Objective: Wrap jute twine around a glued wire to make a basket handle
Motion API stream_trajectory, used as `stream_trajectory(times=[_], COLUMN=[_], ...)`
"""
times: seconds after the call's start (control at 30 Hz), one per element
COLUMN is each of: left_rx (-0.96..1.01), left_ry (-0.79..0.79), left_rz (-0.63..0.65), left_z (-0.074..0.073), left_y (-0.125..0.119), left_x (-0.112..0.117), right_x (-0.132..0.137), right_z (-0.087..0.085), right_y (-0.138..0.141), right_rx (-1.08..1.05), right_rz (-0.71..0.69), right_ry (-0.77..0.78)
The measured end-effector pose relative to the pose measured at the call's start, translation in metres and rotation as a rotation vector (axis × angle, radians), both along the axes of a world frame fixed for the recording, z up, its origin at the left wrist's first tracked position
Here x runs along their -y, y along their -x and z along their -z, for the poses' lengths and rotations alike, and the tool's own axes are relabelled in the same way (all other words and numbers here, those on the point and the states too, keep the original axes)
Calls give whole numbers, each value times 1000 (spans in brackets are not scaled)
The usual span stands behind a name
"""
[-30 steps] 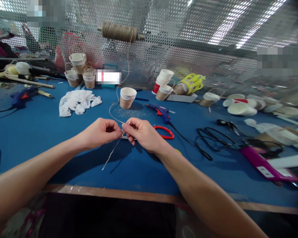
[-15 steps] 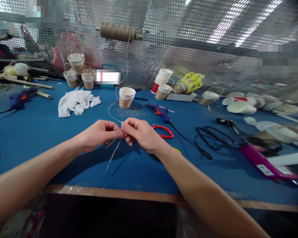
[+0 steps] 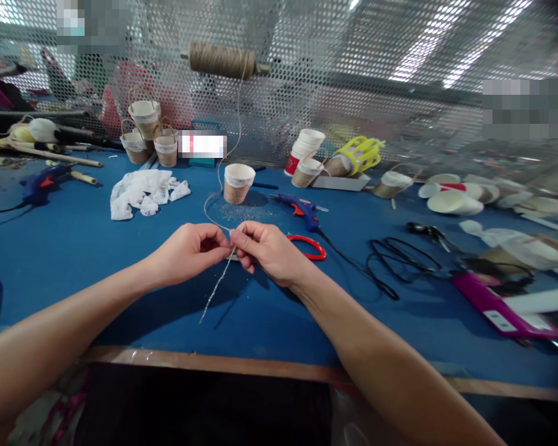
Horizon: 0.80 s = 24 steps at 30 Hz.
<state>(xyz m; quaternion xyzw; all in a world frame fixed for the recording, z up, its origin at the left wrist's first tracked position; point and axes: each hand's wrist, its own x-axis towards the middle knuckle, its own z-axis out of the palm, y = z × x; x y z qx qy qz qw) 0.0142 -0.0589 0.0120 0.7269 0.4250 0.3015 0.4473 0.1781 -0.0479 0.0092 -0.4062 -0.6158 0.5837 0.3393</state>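
Note:
My left hand point(image 3: 188, 251) and my right hand point(image 3: 267, 251) meet above the blue table point(image 3: 97, 260), both pinched on a thin twine-wrapped wire point(image 3: 216, 288) whose free end slants down to the left. A strand of jute twine point(image 3: 221, 179) runs from my fingers up to the twine spool point(image 3: 223, 60) mounted on the mesh wall. A twine-covered paper cup point(image 3: 239, 183) stands just beyond my hands. Red-handled scissors point(image 3: 309, 246) lie right of my right hand, partly hidden by it.
A blue glue gun point(image 3: 302, 209) with a black cord point(image 3: 390, 263) lies to the right. White lace point(image 3: 144, 191), finished cup baskets point(image 3: 146, 133), stacked paper cups point(image 3: 307, 152), a yellow holder point(image 3: 360, 155) and black scissors point(image 3: 428, 234) stand around. A second glue gun point(image 3: 41, 183) is at the left.
My fingers have worked the wire between them; its hanging end swung slightly. The hands stayed in the same place.

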Motion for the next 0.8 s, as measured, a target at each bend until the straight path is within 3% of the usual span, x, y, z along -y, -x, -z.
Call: stream_trajectory(times=[0.1,0.33,0.5,0.8], left_rx=[-8,93,142,228], left_ry=[28,256,286,373], left_rz=[-22,-25,-48,-12], left_z=[2,1,4,-1], left_y=[-1,0,-2,-1], left_x=[0,-1,0,-2], right_x=[1,3,4,1], right_z=[-1,0,3,4], right_y=[1,2,4,3], right_rx=[42,122,150,-72], right_rz=[23,79,87,-16], right_ry=[-27,-127,-161,-83])
